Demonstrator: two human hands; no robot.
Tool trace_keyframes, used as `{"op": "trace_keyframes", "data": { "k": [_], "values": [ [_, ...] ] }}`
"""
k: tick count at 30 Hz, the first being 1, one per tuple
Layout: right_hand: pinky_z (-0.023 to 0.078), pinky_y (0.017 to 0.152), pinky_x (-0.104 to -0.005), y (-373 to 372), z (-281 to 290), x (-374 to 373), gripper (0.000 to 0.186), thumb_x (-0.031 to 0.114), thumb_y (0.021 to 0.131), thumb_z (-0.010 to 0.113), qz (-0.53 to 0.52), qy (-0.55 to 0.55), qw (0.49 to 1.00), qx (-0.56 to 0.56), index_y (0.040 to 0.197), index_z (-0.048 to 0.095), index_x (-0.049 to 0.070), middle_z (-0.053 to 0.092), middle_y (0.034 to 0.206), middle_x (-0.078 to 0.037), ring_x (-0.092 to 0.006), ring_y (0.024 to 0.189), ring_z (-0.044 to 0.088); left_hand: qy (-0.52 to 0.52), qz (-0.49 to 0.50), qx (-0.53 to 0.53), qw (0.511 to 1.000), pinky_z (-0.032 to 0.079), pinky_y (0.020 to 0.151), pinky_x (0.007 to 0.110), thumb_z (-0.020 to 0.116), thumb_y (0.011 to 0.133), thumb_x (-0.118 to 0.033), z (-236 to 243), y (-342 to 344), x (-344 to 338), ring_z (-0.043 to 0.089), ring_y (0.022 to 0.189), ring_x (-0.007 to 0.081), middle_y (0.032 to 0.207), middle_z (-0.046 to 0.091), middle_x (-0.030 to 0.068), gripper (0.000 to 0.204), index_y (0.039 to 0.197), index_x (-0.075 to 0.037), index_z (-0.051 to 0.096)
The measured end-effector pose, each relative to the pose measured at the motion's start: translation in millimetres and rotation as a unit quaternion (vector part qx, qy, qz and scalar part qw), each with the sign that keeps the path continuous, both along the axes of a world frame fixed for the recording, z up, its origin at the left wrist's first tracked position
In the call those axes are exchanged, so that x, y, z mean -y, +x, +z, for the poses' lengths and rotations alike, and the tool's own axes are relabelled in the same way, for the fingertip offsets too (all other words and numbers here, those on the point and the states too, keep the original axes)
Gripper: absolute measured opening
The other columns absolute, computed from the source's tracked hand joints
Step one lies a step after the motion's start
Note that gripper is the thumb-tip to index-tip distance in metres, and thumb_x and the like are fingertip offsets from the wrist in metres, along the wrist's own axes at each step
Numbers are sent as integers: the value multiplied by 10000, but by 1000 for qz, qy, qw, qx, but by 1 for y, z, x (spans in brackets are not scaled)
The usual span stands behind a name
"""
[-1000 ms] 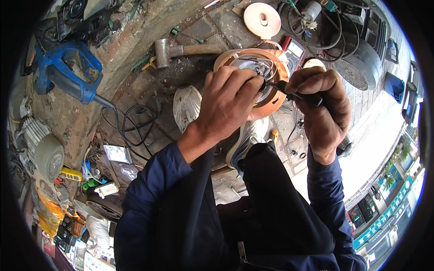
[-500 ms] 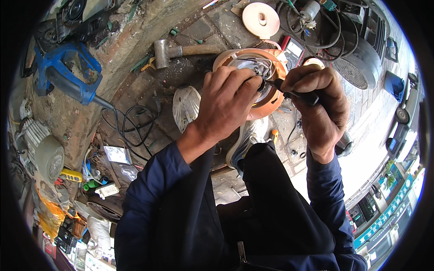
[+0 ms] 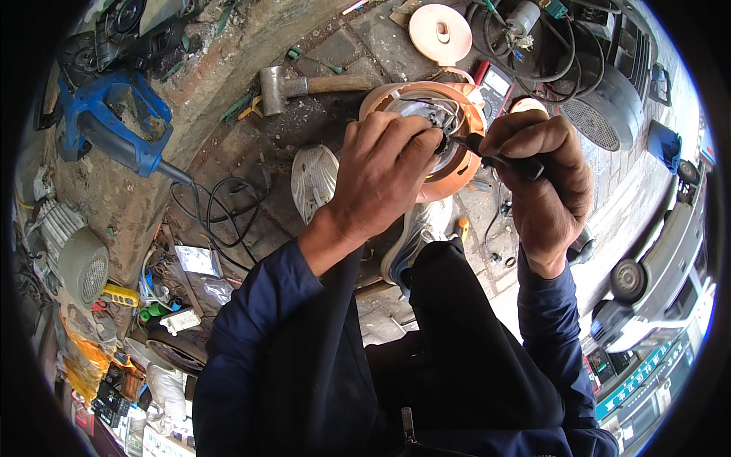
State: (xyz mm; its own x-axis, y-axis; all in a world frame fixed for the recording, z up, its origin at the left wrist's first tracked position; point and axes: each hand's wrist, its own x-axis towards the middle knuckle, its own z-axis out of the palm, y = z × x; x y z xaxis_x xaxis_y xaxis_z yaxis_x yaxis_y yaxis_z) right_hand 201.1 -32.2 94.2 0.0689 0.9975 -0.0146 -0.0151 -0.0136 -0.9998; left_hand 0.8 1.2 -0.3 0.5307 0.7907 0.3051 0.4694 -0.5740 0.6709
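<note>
My left hand [image 3: 377,171] is closed, thumb and fingers pinching a small black part [image 3: 441,142] above an orange round housing [image 3: 457,183]. Most of that part is hidden by the fingertips, so its kind cannot be told. My right hand [image 3: 547,186] grips a screwdriver [image 3: 525,164] with a dark handle. Its thin shaft points left, and the tip meets or nearly meets the black part. Inside the housing, pale wires and a metal piece [image 3: 415,107] show beyond my left fingers. The housing stands on the paving just beyond my shoes [image 3: 407,244].
A hammer [image 3: 304,85] lies left of the housing, and a round pinkish cover [image 3: 440,34] beyond it. A red-edged multimeter [image 3: 495,85] and a grey motor [image 3: 605,114] with cables are at the right. A blue power tool [image 3: 114,122] rests on the left ledge.
My right hand has shifted very slightly right with the screwdriver. My left hand stays put. On the street at the right, a dark vehicle has given way to a silver one.
</note>
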Motion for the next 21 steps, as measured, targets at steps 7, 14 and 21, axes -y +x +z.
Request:
{"op": "trace_keyframes", "data": {
  "k": [7,14,21],
  "values": [
    [531,965,-328,0,1,0,337,-175,850,465,10,1,1000,-15,1083,677,-55,687,1173,-178,-217,1065,683,-3,-2,2,1000,461,928,430,873,818,-149,1,0,0,620,1118,267,1205,705,-10,401,1198,-129,745],
    [531,966,-329,0,0,-2,339,-181,847,466,10,0,1000,7,1078,678,-55,693,1170,-177,-215,1062,683,-8,-3,2,1000,465,928,431,875,815,-144,2,0,0,619,1115,266,1205,704,-9,401,1195,-127,747],
    [523,983,-330,0,1,-1,355,-168,831,449,12,-2,1000,-2,1080,679,-65,689,1165,-180,-212,1069,672,-3,-2,2,1000,465,935,431,873,818,-147,1,0,0,617,1116,267,1203,703,-9,397,1194,-129,747]
  ]
}}
